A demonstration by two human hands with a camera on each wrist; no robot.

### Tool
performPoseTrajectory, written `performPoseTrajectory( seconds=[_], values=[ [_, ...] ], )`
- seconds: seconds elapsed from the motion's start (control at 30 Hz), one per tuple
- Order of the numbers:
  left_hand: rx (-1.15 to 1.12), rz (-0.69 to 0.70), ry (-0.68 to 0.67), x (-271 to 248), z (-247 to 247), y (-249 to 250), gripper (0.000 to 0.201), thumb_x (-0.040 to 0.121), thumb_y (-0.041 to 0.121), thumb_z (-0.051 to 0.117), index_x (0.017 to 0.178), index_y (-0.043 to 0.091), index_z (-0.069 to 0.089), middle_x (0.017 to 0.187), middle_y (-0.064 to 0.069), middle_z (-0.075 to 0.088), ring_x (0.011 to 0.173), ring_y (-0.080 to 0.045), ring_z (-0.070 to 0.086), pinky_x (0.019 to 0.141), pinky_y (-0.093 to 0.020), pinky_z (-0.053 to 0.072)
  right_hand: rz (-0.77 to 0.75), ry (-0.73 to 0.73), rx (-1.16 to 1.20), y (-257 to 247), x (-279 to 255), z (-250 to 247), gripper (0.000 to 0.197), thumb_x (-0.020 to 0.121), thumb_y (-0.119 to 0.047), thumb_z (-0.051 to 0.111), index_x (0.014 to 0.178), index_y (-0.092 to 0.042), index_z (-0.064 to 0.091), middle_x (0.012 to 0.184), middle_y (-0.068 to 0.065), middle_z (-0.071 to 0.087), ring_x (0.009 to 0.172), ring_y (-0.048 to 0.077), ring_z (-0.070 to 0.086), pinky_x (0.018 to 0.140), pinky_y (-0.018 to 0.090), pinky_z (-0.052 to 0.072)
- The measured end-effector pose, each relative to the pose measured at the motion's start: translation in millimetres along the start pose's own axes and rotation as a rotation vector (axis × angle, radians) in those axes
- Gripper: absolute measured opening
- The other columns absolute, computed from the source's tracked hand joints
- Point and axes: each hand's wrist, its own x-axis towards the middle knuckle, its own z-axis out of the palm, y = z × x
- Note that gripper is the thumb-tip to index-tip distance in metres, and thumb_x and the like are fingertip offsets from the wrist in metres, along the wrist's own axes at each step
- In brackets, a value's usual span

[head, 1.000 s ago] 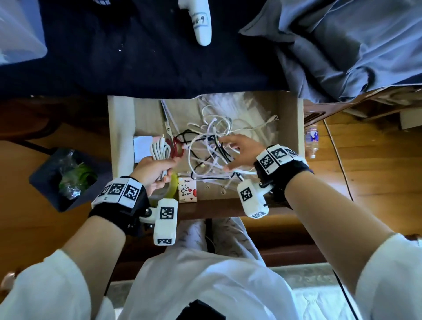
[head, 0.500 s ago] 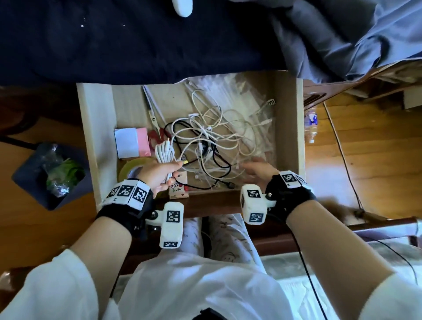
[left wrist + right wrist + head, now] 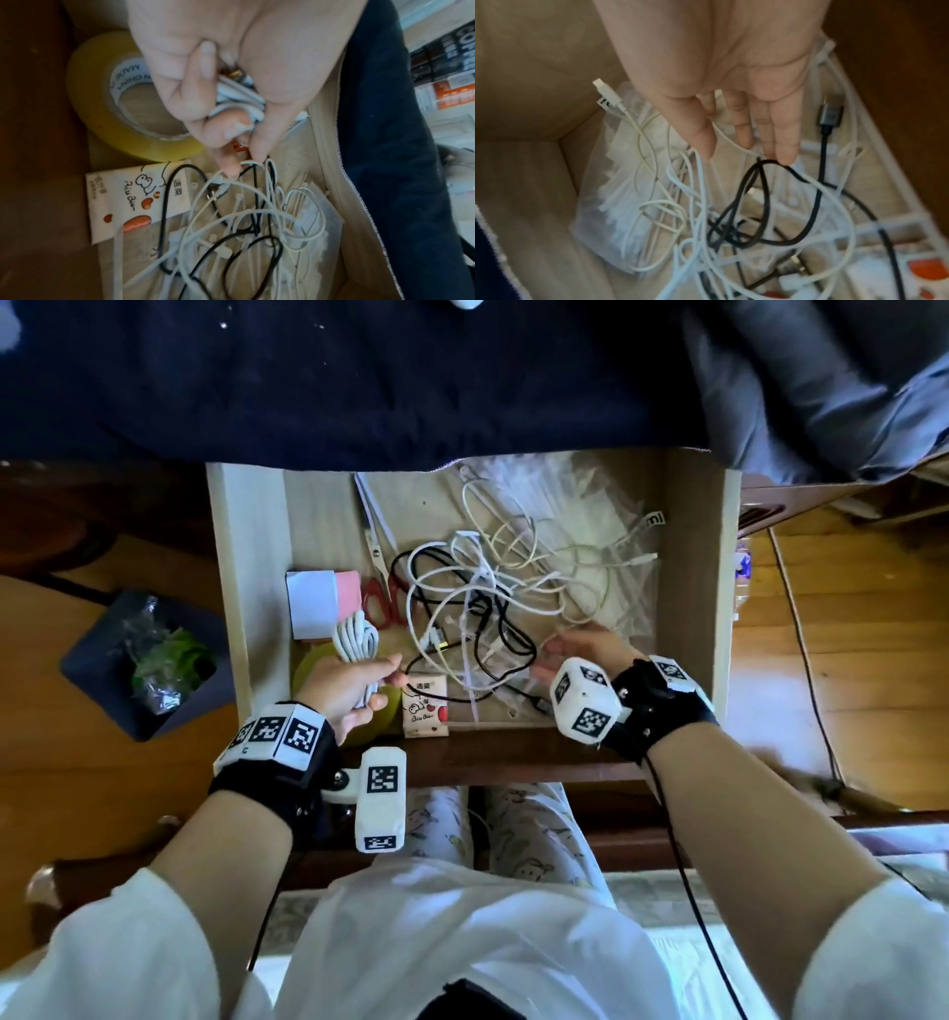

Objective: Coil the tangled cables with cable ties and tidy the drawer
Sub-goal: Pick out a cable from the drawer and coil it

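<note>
The far part of the drawer is cut off under a dark blue cloth, so its back wall is not visible. The tangled cables lie in the middle of the drawer, white and black ones crossed over each other; how many there are I cannot count, because they overlap too much. Under them, to the far right, a clear bag of cable ties is partly covered, and its content is only a pale blur.

The left hand is at the near left of the drawer. Its fingers are curled around one coiled white cable; in the left wrist view the coil sits deep inside the closed fingers, with most of it hidden. Under this hand is one roll of yellow tape, half covered. The right hand holds nothing: its fingers are nearly straight and spread, just above the tangle, and the picture is blurred there.

Counted singly: one pair of red-handled scissors, one white note pad with one pink pad beside it, one small printed packet at the near edge.

The drawer's left wall and right wall are well apart from the tangle, with bare floor at the far left.
</note>
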Motion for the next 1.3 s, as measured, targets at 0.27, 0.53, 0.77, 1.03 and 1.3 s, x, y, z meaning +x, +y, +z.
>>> performPoseTrajectory(
  seconds=[0.27,0.53,0.77,1.03,1.3],
  values=[
    [-0.041,-0.019,-0.008,-1,-4,5,0.015,0.09,0.012,0.06,0.078,0.011,0.051,0.077,-0.008,0.063,0.036,-0.007,0.039,0.026,-0.013,0.027,-0.128,-0.167,0.159,-33,-8,21,0.023,0.094,0.003,0.042,0.109,-0.013,0.05,0.095,0.013,0.062,0.088,0.03,0.061,0.072,0.042,0.055],
    [0.012,-0.046,0.004,3,-1,9,0.022,0.09,0.019,0.063,0.068,0.014,0.06,0.08,-0.01,0.065,0.044,-0.015,0.033,0.028,-0.014,0.024,-0.053,-0.048,-0.105,-6,-17,-1,0.008,0.091,-0.001,0.051,0.089,-0.002,0.059,0.079,0.012,0.06,0.054,0.014,0.063,0.049,0.023,0.053],
    [-0.076,-0.048,0.024,-2,1,16,0.012,0.089,0.012,0.063,0.08,0.011,0.055,0.079,-0.01,0.065,0.037,-0.009,0.038,0.028,-0.013,0.025,-0.138,-0.302,-0.365,-12,-31,69,0.026,0.093,-0.006,0.05,0.118,-0.003,0.059,0.08,0.006,0.063,0.065,0.013,0.059,0.062,0.021,0.049],
    [-0.15,-0.05,0.018,-7,-18,22,0.002,0.091,0.012,0.059,0.091,0.01,0.057,0.078,-0.01,0.061,0.036,-0.007,0.036,0.027,-0.013,0.023,-0.112,-0.283,-0.426,-12,-14,135,0.077,0.093,0.002,0.046,0.146,-0.031,0.002,0.075,0.009,0.056,0.056,0.017,0.048,0.054,0.024,0.038],
    [-0.176,-0.049,0.023,-9,-31,23,0.007,0.091,0.012,0.059,0.096,0.012,0.064,0.077,-0.008,0.063,0.037,-0.007,0.037,0.028,-0.012,0.024,-0.117,-0.286,-0.392,-19,-13,138,0.027,0.1,-0.013,0.04,0.074,-0.011,0.05,0.039,-0.002,0.051,0.033,0.009,0.041,0.041,0.017,0.029]
  ],
)
